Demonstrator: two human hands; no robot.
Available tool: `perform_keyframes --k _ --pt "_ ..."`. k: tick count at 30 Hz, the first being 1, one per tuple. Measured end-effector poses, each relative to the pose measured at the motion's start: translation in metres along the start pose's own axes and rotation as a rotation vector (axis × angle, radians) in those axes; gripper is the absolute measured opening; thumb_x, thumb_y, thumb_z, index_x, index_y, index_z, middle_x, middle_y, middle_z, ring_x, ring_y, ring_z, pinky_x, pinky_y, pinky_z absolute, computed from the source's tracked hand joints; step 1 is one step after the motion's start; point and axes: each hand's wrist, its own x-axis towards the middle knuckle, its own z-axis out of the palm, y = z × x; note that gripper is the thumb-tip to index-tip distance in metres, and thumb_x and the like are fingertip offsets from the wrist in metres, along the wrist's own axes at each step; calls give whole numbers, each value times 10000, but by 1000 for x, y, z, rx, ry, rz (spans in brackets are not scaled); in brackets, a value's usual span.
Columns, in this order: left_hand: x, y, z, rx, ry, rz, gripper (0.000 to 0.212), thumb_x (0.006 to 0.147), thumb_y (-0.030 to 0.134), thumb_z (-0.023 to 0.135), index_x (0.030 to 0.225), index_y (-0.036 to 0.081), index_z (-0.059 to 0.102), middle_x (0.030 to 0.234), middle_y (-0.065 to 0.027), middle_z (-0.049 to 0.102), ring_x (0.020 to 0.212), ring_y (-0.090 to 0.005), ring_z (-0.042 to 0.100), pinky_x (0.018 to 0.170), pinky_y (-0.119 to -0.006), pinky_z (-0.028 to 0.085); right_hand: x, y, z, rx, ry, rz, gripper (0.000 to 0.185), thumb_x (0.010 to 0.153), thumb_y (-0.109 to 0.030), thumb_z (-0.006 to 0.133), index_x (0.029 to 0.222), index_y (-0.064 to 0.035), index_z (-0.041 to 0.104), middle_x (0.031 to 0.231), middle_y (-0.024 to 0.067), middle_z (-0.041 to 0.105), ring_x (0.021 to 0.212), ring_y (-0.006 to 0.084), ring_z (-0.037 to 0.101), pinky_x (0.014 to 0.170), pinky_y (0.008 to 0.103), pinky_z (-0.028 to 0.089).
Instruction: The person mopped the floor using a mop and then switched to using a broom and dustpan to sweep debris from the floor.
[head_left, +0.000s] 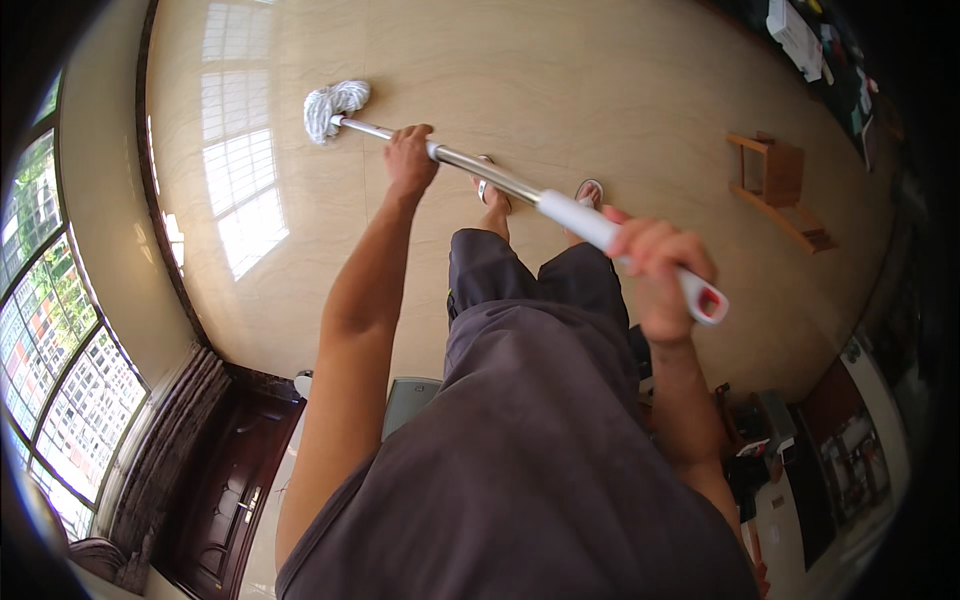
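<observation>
A mop with a white and grey string head (330, 109) rests on the glossy beige tile floor (450, 67), ahead of me and to the left. Its metal pole (487, 174) slants back across my body to a white plastic grip (581, 217). My left hand (411, 159) is wrapped around the lower pole, just below a white collar. Near the top end, my right hand (660, 262) grasps the white grip, slightly blurred. Beyond it sticks out the grip's end with a red-lined hanging hole (709, 302).
On the right stands a wooden stool or chair (784, 176). A dark surface at the upper right holds a white box (795, 37) and several small items. Along the left run a wall and a barred window (64, 322). A dark wooden door (229, 480) is at the lower left.
</observation>
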Motion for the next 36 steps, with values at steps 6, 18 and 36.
perform_keyframes --k 6,18,36 --pt "-18 30 24 181 -295 -130 231 772 209 680 1003 206 671 1076 -30 613 1101 -281 560 908 -534 421 -44 -18 -56 -213 -125 115 127 888 -81 637 826 -32 537 844 94 612 936 274 637 940 480 430" --pt "-69 461 77 -387 -407 373 226 709 206 708 935 199 694 981 -30 663 1047 -250 589 970 -482 379 -136 -335 -244 -644 346 -259 251 815 -338 483 665 -147 420 615 -13 374 611 172 433 859 473 390" --pt "-47 60 56 249 -168 -261 332 743 212 742 1066 197 669 1170 -42 606 1146 -282 536 873 -508 445 -35 -20 -97 -152 -90 110 143 888 -58 631 803 -31 519 764 75 588 799 235 625 939 458 458"
